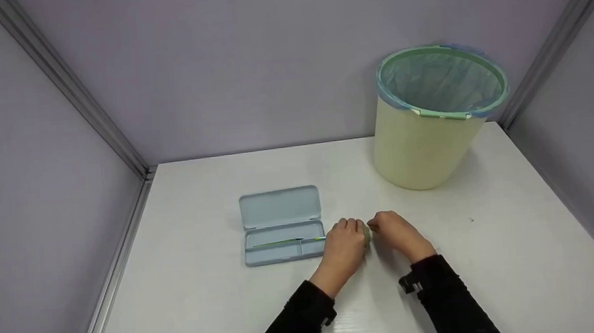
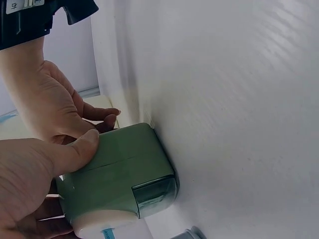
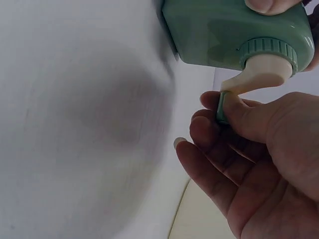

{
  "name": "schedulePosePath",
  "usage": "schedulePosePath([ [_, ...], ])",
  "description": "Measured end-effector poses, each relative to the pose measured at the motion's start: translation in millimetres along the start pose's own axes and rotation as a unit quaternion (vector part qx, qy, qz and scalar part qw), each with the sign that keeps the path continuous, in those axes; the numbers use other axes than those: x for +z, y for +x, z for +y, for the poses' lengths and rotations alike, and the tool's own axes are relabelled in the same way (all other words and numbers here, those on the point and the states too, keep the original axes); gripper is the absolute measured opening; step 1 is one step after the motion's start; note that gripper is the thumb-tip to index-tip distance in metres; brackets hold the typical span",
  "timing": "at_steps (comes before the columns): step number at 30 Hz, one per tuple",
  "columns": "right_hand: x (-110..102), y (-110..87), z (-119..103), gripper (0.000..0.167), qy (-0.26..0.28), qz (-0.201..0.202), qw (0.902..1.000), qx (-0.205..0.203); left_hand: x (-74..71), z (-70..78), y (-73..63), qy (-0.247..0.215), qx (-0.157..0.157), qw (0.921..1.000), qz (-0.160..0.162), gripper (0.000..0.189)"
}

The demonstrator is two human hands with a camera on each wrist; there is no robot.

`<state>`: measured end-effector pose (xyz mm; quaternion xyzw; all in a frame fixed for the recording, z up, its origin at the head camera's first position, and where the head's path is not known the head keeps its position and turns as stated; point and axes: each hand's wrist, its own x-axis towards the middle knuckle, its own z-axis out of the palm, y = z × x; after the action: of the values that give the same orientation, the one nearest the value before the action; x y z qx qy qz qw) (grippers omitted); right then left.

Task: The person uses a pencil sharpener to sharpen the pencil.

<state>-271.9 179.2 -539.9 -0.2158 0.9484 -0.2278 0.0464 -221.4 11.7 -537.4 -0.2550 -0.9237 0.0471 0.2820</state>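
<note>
My left hand (image 1: 345,241) grips the body of a green hand-crank pencil sharpener (image 2: 117,169), which it mostly covers in the head view. A thumb presses the sharpener's flat green side in the left wrist view, near a dark see-through shavings drawer (image 2: 155,195). The cream crank arm (image 3: 261,73) sticks out from a ribbed green collar (image 3: 269,47). Thumb and fingers of my right hand (image 3: 259,149) pinch the small green knob (image 3: 221,112) at its end. A short yellow-tipped stick (image 1: 320,238) shows just left of my left hand.
An open light-blue pencil case (image 1: 281,207) lies left of the hands, lid folded back. A green pencil (image 1: 276,243) lies in its lower half. A cream bin (image 1: 421,147) with a bluish liner stands at the back right, near the panel walls.
</note>
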Motion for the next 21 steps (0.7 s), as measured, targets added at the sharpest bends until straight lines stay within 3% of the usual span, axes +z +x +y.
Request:
schedulePosePath([
  [14,5.5,-7.9,5.9,0.024,0.007,-0.023,0.9993,-0.03,-4.2,1.9,0.8,-0.026,-0.017,0.9994,-0.015,0.028],
  [21,7.2,-21.4,-5.4,0.024,-0.005,-0.034,0.9993,-0.016,-5.1,1.1,3.3,-0.035,-0.031,0.9987,-0.021,0.024],
])
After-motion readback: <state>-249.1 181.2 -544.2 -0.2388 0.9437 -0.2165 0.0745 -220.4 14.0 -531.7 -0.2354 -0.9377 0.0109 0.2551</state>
